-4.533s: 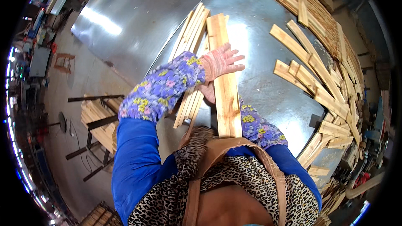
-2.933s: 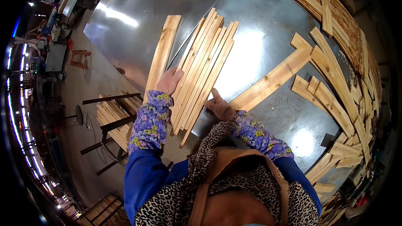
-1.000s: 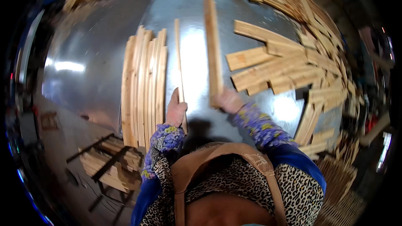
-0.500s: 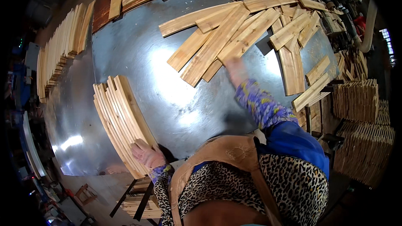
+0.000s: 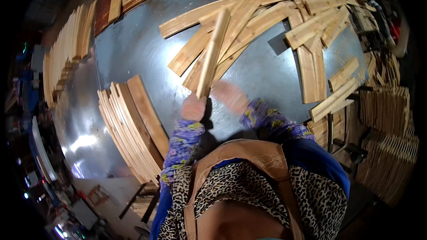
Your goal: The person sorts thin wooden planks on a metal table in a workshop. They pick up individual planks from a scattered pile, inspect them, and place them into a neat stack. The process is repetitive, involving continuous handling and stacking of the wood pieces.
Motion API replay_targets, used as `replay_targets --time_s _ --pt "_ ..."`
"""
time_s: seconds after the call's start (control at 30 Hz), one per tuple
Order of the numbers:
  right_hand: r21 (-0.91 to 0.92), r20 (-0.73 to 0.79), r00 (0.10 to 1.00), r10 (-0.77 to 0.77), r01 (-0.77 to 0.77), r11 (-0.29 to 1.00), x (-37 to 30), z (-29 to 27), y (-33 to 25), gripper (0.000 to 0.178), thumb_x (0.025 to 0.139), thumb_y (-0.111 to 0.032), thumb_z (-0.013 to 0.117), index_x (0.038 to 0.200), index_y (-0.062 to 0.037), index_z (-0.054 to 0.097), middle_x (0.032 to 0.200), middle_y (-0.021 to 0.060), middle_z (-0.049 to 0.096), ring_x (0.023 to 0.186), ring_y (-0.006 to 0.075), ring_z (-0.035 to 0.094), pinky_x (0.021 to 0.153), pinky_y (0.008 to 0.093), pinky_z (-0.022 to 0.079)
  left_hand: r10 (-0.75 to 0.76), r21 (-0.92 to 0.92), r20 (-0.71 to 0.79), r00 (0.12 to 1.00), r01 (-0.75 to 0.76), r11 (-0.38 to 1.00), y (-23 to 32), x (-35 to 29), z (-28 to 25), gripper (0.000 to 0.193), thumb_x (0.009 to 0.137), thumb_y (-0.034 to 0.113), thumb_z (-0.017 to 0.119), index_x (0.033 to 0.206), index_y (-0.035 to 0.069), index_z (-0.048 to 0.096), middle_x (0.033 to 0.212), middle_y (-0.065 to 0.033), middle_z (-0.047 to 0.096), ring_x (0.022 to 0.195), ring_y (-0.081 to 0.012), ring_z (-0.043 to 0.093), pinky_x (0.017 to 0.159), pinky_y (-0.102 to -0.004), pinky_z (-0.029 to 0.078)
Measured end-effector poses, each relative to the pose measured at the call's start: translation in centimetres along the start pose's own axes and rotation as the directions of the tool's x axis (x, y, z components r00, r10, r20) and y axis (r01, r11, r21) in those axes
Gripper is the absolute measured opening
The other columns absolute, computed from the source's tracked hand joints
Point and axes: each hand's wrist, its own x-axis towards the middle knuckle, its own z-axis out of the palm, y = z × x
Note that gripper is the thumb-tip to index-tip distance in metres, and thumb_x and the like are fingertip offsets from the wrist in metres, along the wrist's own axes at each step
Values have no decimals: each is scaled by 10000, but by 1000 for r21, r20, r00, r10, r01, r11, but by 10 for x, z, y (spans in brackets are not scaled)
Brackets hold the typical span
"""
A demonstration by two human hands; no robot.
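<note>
Your left hand (image 5: pixel 194 107) is pinching the near end of a board (image 5: pixel 214 53), the board pointing away from you across loose boards (image 5: pixel 189 55) on the metal surface (image 5: pixel 133 53), your right hand (image 5: pixel 230 98) showing blurred just beside that end, its openness and any contact being impossible to tell

The worktop (image 5: pixel 138 53) threw back white glare left of centre and at lower left, while small lights (image 5: pixel 60 231) pricked the dim lower-left edge. The right hand (image 5: pixel 230 98) was blurred, dark shadow lying below it. Fisheye distortion bowed the stacked boards (image 5: pixel 133 133), and black swallowed the frame's corners.
</note>
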Motion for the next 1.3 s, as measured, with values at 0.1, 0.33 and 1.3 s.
replay_targets --time_s 0.1,0.33,1.3 --pt "-295 -253 954 158 -232 927 48 -41 0 603 970 -182 712 1544 -54 577 1583 189 592 1475 386 546 1225 453 457 -177 -624 76 981 185 759 -79 -25 8 452 983 227 701 1364 -15 683 1187 -195 782 1067 -300 752 956 -446 582" --pt "-717 609 784 -123 610 339 173 -94 -16 857 804 -229 780 1616 -148 515 1521 224 601 1440 435 553 1153 495 504 -362 -824 -31 932 181 536 -179 -95 -22 480 1011 170 688 1452 0 604 1109 -111 732 969 -218 705 872 -392 580" --pt "590 -205 640 741 -523 615 67 -127 94 326 1062 -350 690 953 -43 708 762 96 678 614 195 629 559 366 477 418 334 -508 753 -275 901 -51 88 -100 728 896 352 844 1461 -45 614 1554 -368 523 1428 -534 503 1224 -581 401"
